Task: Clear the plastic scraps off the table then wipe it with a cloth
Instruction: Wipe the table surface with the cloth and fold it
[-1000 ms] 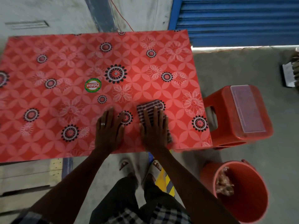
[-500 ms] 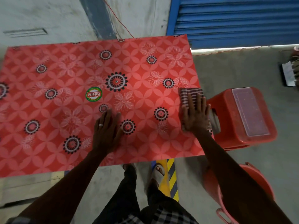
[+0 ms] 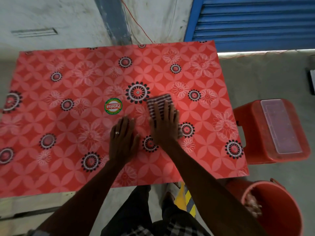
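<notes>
My right hand (image 3: 166,126) lies flat, hiding much of the cloth (image 3: 159,103); my left hand (image 3: 123,140) lies flat on the table (image 3: 68,167). Bucket (image 3: 281,210) contents blur.

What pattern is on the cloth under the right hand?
Dark and white stripes on the cloth, seen in the head view.

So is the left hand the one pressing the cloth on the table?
No, the striped cloth lies under the right hand, while the left hand rests flat on the bare table beside it.
</notes>
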The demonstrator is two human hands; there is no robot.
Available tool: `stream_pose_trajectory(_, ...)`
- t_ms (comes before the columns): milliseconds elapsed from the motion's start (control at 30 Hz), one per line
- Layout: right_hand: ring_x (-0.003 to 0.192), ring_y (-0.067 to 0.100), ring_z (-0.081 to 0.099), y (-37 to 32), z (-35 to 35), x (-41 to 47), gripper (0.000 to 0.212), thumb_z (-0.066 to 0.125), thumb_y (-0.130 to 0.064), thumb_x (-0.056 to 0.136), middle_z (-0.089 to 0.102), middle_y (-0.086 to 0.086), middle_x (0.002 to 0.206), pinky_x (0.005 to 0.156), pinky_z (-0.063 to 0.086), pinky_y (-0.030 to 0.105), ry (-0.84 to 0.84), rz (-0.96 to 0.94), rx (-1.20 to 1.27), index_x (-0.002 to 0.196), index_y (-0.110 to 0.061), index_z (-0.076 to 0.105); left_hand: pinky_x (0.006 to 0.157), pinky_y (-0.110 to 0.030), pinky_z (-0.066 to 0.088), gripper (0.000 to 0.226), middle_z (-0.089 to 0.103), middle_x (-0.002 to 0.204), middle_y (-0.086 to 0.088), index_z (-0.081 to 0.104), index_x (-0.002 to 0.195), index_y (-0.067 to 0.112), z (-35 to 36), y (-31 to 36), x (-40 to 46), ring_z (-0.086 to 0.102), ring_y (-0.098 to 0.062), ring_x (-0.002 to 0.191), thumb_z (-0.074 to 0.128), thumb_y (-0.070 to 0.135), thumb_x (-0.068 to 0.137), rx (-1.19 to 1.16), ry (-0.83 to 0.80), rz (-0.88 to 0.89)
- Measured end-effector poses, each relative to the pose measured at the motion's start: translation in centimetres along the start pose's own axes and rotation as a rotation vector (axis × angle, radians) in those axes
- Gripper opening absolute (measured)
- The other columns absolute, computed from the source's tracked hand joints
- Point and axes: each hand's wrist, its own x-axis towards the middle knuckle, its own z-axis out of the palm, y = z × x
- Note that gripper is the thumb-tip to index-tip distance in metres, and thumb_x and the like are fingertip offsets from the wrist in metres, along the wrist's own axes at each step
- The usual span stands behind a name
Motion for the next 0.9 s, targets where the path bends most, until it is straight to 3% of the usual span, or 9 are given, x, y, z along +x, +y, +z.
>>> stream_pose_trajectory(267,0.154,0.035,0.010,2.4,-0.6,1.9,0.064,0.027,-0.057,0.102,0.016,0.014,0.166,0.123,0.008,0.057,-0.040,-0.106,-0.022,0.159,-0.031,0.016,0.124,-0.044,0.017,0.060,0.028,0.166,-0.013,0.034,0.157,0.014,0.0,0.0,0.0,0.021,-0.029,0.156,0.031,0.043,0.105,0.026,0.019,0.000)
stream_pose_trajectory(500,0.155,0.032,0.002,8.8,-3.1,3.8,0.066,0.018,-0.060,0.101,0.003,0.013,0.168,0.124,0.005,0.056,-0.041,0.047,-0.055,0.160,-0.031,0.008,0.125,-0.046,0.020,0.059,0.024,0.167,-0.012,0.031,0.158,0.018,0.2,-0.1,0.0,0.015,-0.027,0.157,0.037,0.040,0.104,0.026,0.023,0.014)
stream_pose_trajectory(733,0.154,0.034,0.002,15.7,-5.5,4.2,0.075,0.012,-0.064,0.097,0.001,0.014,0.168,0.124,0.001,0.056,0.008,0.210,-0.059,0.160,-0.025,0.011,0.123,-0.050,0.024,0.061,0.024,0.167,-0.013,0.033,0.157,0.013,0.2,-0.1,0.0,0.017,-0.028,0.157,0.034,0.042,0.104,0.018,0.031,0.015)
stream_pose_trajectory(900,0.155,0.034,-0.003,16.6,-5.1,5.3,0.070,0.013,-0.064,0.099,-0.001,0.013,0.168,0.123,0.002,0.057,0.042,0.377,-0.053,0.160,-0.031,0.001,0.123,-0.051,0.024,0.063,0.023,0.167,-0.014,0.031,0.157,0.010,0.0,0.0,0.1,0.016,-0.028,0.157,0.034,0.042,0.103,0.003,0.026,0.007)
